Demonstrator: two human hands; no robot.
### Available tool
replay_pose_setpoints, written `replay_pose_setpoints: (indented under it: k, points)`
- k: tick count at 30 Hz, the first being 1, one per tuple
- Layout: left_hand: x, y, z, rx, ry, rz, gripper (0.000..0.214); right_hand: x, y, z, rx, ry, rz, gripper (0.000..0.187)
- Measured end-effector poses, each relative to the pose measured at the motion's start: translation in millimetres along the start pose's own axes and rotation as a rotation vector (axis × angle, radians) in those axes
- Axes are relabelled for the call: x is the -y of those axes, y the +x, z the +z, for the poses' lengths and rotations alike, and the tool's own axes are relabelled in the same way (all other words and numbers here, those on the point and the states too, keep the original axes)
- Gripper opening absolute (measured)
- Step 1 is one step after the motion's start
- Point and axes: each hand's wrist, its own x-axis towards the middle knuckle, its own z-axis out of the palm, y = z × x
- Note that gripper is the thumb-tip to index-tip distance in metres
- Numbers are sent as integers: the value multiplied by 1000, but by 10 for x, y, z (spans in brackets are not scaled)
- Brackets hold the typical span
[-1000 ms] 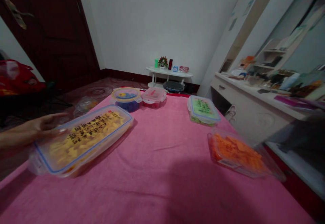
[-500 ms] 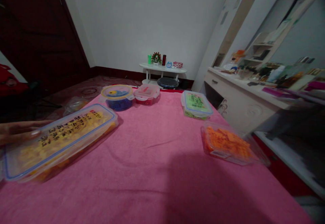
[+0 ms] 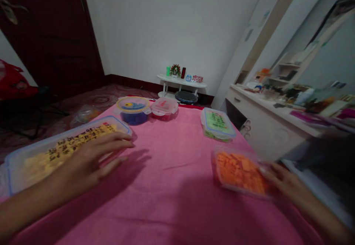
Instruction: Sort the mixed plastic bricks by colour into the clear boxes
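Observation:
My left hand [image 3: 104, 155] hovers over the pink cloth, fingers stretched and apart, holding nothing. Behind it, partly hidden, lies a long food container [image 3: 30, 167] of pale yellow pieces under a blue-rimmed lid with dark writing. My right hand [image 3: 281, 180], blurred, grips the right edge of a clear food container [image 3: 240, 171] filled with orange pieces; its thumb is hidden. Farther back on the right is a green-labelled food container [image 3: 217, 123]. A round blue container [image 3: 134, 110] with a yellow-rimmed lid stands at the far left, beside a pink-lidded container [image 3: 165, 108].
The pink cloth [image 3: 177, 156] covers the table. A dressing table [image 3: 266, 113] crowded with small items stands along the right. At the back wall is a low white table [image 3: 181, 81] with a plant. A red bag [image 3: 15, 82] is at the left.
My left hand has come off the long container and moved right. My right hand has entered and reached the orange-filled container, which has shifted left. The view has tilted slightly.

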Motion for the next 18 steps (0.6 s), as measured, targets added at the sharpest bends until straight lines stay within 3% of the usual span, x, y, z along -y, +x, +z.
replay_pose_setpoints:
  k: [2, 4, 7, 12, 15, 18]
  points:
    - [-82, -60, 351, 151, -65, -6, 43, 175, -106, 300, 145, 73, -40, 46]
    - [-121, -134, 659, 299, -263, -78, 66, 392, -207, 600, 276, 96, -138, 44]
    - [-153, -227, 918, 426, -451, -77, 73, 660, -256, 907, 287, -92, -299, 39]
    - [-240, -259, 823, 409, -422, 6, 52, 954, -138, 1011, 85, -360, -459, 40]
    - [-293, -235, 709, 321, -388, 76, 48, 1126, -142, 987, -9, -262, -518, 44]
    - [-323, -211, 675, 285, -394, 139, 46, 1161, -162, 882, 16, -4, -442, 44]
